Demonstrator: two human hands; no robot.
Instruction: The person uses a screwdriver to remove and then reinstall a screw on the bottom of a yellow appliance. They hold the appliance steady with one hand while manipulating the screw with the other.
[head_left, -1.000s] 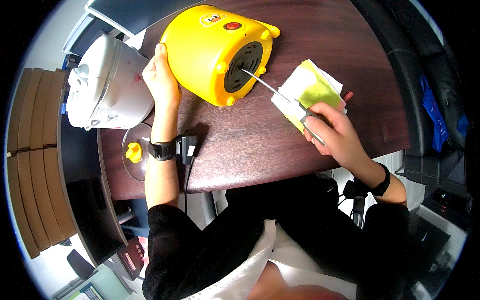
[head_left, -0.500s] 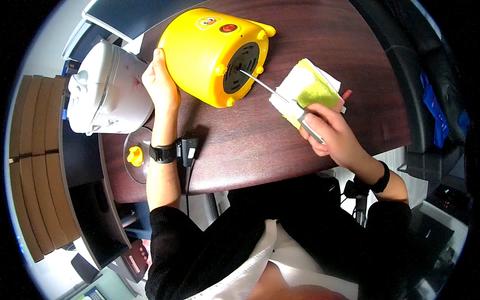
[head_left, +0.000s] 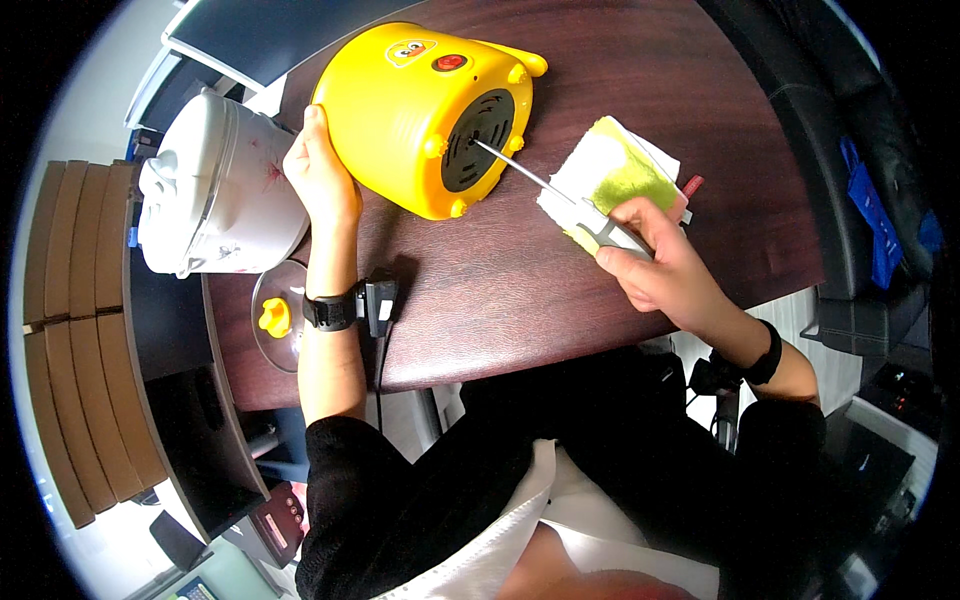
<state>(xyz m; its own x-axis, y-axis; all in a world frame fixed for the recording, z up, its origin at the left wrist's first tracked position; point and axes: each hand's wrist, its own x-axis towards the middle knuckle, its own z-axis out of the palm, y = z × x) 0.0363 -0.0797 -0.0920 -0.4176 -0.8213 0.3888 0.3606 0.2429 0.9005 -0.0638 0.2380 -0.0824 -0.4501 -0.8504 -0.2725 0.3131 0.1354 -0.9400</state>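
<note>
A yellow electric cooking pot (head_left: 380, 110) lies on its side on the table, its black vented base (head_left: 462, 170) with yellow feet turned toward the right. My left hand (head_left: 322, 175) grips the pot at its left end, thumb up along the side; its other fingers are hidden behind the pot. In my right hand (head_left: 655, 250) is a screwdriver (head_left: 615, 232) with a grey and white handle. Its metal shaft points up and left, and the tip meets the middle of the black base. Whether a screw sits there cannot be made out.
Left of my left hand stands a white lidded pot (head_left: 215, 190). A glass lid with a yellow knob (head_left: 275, 317) lies near the table's left edge. A folded white and green cloth (head_left: 625, 175) rests right of the yellow pot. Cardboard boxes (head_left: 85, 400) stand at far left.
My right hand has turned and shifted its fingers on the screwdriver handle. The tip stays at the middle of the base. The left hand keeps its hold on the pot.
</note>
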